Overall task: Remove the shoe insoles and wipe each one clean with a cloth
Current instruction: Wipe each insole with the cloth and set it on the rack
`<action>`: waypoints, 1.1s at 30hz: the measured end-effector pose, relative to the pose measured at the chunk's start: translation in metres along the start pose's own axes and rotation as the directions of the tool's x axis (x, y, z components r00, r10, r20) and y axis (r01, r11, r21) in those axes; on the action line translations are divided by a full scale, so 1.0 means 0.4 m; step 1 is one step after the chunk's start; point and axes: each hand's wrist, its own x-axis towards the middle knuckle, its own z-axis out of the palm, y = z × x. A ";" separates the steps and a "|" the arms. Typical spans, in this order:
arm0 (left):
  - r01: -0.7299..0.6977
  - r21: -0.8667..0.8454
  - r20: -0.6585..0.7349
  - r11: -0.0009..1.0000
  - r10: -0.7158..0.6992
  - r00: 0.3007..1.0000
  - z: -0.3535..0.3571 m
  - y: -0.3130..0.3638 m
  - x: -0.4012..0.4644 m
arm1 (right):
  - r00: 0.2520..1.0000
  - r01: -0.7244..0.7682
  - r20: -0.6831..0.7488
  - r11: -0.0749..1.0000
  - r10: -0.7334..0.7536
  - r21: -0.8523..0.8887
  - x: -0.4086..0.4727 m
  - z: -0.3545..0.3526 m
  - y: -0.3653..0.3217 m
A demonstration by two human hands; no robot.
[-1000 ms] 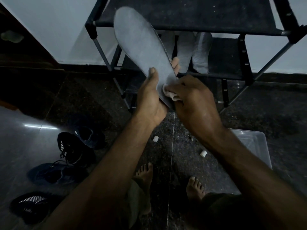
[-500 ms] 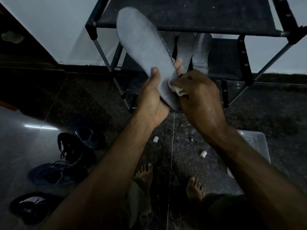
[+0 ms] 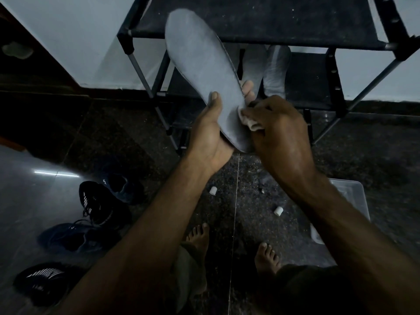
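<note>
A long grey insole (image 3: 200, 62) stands tilted in front of me, toe end up and to the left. My left hand (image 3: 210, 133) grips its heel end, thumb on the face and fingers behind. My right hand (image 3: 276, 128) holds a small white cloth (image 3: 248, 122) bunched in its fingers and presses it on the insole's right edge near the heel. Two more pale insoles (image 3: 266, 71) lie on the rack's middle shelf behind.
A black metal shoe rack (image 3: 295, 23) stands against the white wall. Several dark shoes (image 3: 100, 201) lie on the floor at left. A clear plastic box (image 3: 354, 196) sits at right. Two small white caps (image 3: 213, 190) lie near my bare feet (image 3: 266, 258).
My right hand with the cloth has slid up along the insole's right edge from the heel. The insole has shifted slightly right and up in my left hand.
</note>
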 end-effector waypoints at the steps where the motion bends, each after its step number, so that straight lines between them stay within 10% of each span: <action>1: -0.011 0.012 0.007 1.000 0.011 1.000 -0.003 0.000 0.001 | 1.000 -0.016 -0.007 1.000 0.016 0.002 0.000 -0.001 0.004; 12: -0.042 0.095 -0.062 0.995 0.048 0.997 -0.004 0.011 -0.009 | 0.938 0.217 0.271 0.976 -0.218 0.032 -0.020 -0.011 -0.019; 18: 0.025 0.050 0.016 0.998 -0.026 1.000 0.005 0.008 -0.011 | 0.998 0.036 0.051 0.999 -0.035 -0.011 -0.006 0.000 -0.011; 33: 0.008 0.089 -0.076 0.996 -0.001 0.997 0.000 -0.003 -0.003 | 0.974 0.174 0.158 0.983 -0.162 -0.064 -0.028 0.023 -0.035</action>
